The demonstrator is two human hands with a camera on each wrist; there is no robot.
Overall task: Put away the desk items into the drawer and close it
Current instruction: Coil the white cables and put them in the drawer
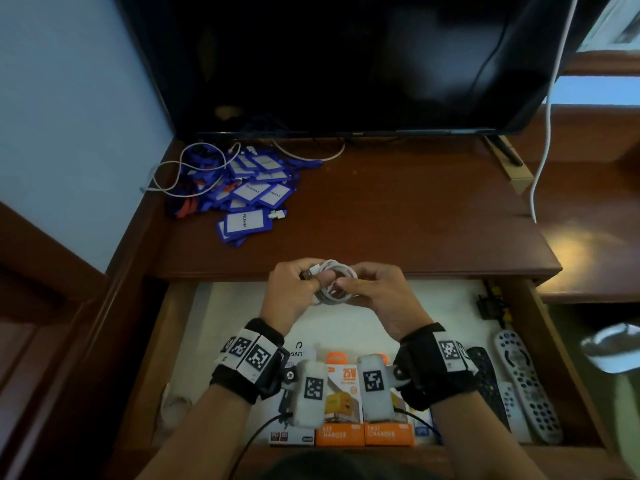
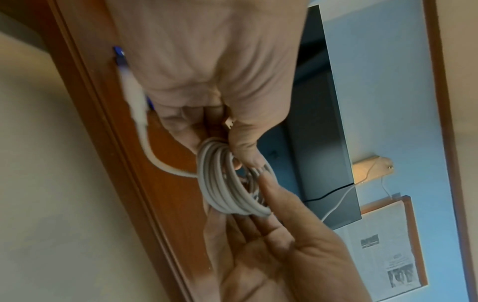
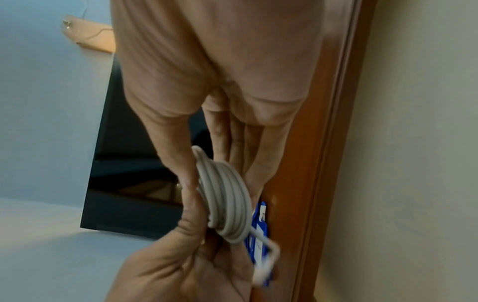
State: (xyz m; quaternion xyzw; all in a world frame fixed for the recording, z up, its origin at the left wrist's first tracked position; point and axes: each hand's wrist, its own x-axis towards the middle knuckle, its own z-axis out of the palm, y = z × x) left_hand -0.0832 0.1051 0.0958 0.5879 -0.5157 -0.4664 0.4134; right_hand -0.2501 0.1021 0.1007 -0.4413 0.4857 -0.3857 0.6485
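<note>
A coiled white cable [image 1: 337,276] is held in both hands just over the desk's front edge, above the open drawer [image 1: 540,341]. My left hand [image 1: 298,284] pinches the coil's left side between thumb and fingers. In the left wrist view the coil [image 2: 227,183] hangs under that thumb, and a loose plug end [image 2: 134,102] trails off blurred. My right hand [image 1: 372,289] pinches the right side. In the right wrist view its thumb and fingers straddle the coil [image 3: 227,194]. A pile of blue badge holders [image 1: 249,192] lies on the desk's back left.
Orange charger boxes [image 1: 341,434] sit at the drawer's front, with remotes [image 1: 530,382] and a black adapter [image 1: 488,306] on its right. A dark TV [image 1: 346,64] stands at the back of the desk. A loose white cord [image 1: 173,174] runs through the badges. Another white cord [image 1: 547,133] hangs at right.
</note>
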